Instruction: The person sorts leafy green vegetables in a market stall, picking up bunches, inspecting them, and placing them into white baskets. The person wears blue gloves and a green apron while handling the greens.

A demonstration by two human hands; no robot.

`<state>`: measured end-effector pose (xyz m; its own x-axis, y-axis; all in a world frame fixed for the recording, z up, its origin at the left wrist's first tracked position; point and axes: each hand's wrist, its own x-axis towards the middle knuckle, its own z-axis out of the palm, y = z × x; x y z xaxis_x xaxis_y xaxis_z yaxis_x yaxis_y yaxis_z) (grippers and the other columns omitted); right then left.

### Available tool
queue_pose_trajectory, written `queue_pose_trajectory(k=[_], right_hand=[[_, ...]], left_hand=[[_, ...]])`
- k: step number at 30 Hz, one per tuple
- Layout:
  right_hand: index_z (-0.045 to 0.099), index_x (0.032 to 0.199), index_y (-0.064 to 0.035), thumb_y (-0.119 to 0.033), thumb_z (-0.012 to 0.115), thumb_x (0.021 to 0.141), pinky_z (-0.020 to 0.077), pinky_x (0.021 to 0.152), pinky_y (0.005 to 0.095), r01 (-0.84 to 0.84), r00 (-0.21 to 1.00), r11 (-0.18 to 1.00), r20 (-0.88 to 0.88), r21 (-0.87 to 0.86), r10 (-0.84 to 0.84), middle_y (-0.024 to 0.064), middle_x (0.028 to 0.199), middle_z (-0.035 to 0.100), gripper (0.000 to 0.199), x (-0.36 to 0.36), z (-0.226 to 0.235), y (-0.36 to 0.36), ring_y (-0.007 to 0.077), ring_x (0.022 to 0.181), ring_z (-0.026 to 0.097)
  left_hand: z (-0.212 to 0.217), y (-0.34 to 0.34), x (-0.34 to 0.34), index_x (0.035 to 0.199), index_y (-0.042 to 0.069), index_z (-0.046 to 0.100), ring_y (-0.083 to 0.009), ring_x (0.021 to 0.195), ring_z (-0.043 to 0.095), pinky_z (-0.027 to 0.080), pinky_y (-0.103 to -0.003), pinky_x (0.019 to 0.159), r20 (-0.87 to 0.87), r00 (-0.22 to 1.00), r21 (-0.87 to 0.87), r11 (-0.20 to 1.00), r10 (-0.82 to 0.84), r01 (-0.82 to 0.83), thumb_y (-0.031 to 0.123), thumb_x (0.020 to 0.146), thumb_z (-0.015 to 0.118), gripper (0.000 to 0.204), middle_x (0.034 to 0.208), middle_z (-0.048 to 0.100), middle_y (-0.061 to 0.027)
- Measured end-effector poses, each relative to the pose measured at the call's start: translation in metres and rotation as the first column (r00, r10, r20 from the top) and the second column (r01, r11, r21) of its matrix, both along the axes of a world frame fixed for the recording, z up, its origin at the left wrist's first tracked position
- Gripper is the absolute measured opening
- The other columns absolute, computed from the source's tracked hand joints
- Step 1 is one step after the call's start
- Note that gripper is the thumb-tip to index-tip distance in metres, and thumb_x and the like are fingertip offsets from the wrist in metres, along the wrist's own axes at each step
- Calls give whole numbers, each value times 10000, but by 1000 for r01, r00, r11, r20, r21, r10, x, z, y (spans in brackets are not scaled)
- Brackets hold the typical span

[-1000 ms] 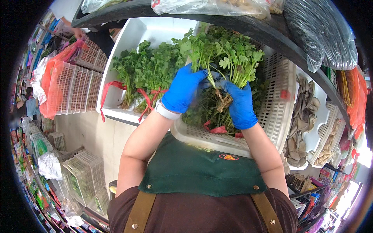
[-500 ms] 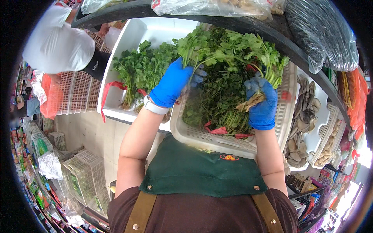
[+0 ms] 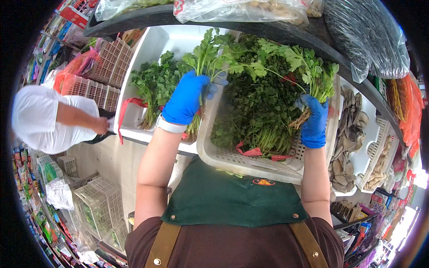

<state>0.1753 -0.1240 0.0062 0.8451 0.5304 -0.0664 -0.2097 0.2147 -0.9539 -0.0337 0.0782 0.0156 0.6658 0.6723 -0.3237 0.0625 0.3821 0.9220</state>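
coriander bunch (image 3: 308, 76) sits in our right hand (image 3: 313, 125), its blue-gloved fingers wrapped tight around the stems just above the pale roots, over the right side of the white slotted crate (image 3: 250, 163) full of greens. our left hand (image 3: 187, 98) closes around a second bunch (image 3: 210, 49), fingers curled over the stems at the crate's left wall, beside the white tub (image 3: 152, 44) of more herbs. we judge the risks plain: both bunches are top-heavy, so a loose grip could let stems slide out and drop to the floor. the crate appears to rest against our apron with no hand under it, so leaning away could tip it. squeezing hard would bruise the leaves. another person in a white shirt (image 3: 40, 116) stands close on the left, and a bump could jog our elbow.
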Motion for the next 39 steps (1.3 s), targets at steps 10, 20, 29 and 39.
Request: queue_pose_trajectory(k=[10, 20, 29, 39], right_hand=[[444, 920, 5, -36, 474, 719, 340, 516, 242, -119, 550, 643, -488, 757, 677, 8, 624, 360, 207, 23, 24, -7, 96, 487, 377], [421, 946, 14, -31, 460, 711, 351, 517, 246, -84, 529, 503, -390, 860, 754, 28, 662, 392, 242, 32, 21, -6, 112, 483, 374], [591, 862, -13, -132, 554, 727, 456, 794, 334, -393, 803, 862, -336, 321, 492, 111, 917, 609, 183, 6, -5, -4, 193, 828, 589], [450, 1182, 18, -34, 524, 798, 484, 832, 383, -595, 692, 783, -379, 183, 615, 162, 1088, 562, 395, -44, 12, 37, 291, 999, 563]], left_hand=[[-7, 15, -6, 746, -50, 609, -100, 445, 340, 268, -234, 434, 78, 997, -86, 996, 11, -4, 121, 764, 394, 275, 492, 397, -26], [-11, 17, -9, 838, -43, 594, -86, 469, 351, 277, -222, 434, 81, 996, -67, 997, -22, 28, 136, 783, 391, 275, 537, 437, -10], [-3, 3, 3, 880, -16, 558, -67, 456, 342, 273, -206, 426, 172, 980, -294, 955, 99, -45, 171, 851, 426, 231, 555, 448, -4], [11, -37, 16, 1012, 5, 547, -77, 569, 459, 378, -198, 517, 183, 974, -314, 947, 131, -69, 158, 851, 530, 223, 663, 505, 15]])
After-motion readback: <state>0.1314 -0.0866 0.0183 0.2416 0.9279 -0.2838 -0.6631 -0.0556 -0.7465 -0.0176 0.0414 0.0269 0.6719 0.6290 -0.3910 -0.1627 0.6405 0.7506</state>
